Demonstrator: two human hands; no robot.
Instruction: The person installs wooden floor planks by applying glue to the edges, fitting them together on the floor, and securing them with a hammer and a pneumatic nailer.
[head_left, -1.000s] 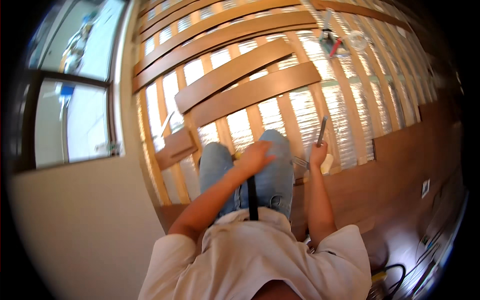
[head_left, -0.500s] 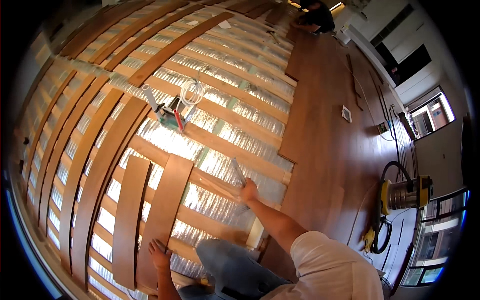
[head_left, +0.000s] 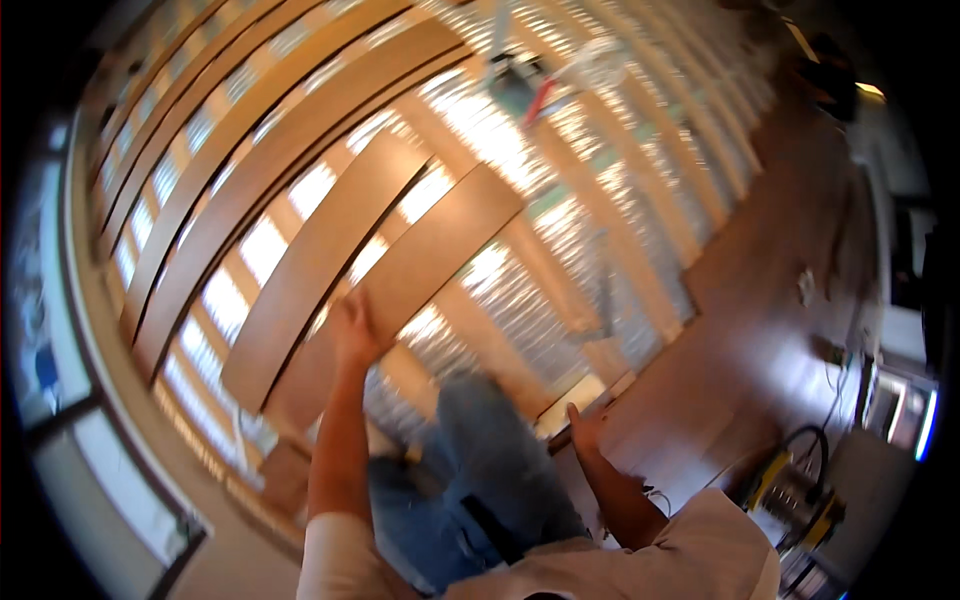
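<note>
My left hand (head_left: 352, 325) lies over the near part of a brown floor plank (head_left: 445, 250), its fingers stretched out but smeared by motion. That plank lies loose across the wooden battens (head_left: 490, 335). A second loose plank (head_left: 335, 240) is just left of it, with a narrow dark gap between. My right hand (head_left: 588, 428) is low beside the edge of the laid floor, thumb apart and nothing visible in it. A long grey tool (head_left: 605, 290) stands or lies away from both hands, near a batten's end; its kind is too blurred to tell.
Several long planks (head_left: 240, 175) rest on battens at the left, over shiny foil (head_left: 490, 120). A dark device with a red handle (head_left: 540, 100) sits farther off. Laid brown flooring (head_left: 720, 320) spreads at right, with a yellow-and-silver vacuum (head_left: 795, 490). Another person (head_left: 830, 80) is far right.
My right hand has let go of the long grey tool and drawn back toward me. My left hand has moved farther up the plank. The view has swung left.
</note>
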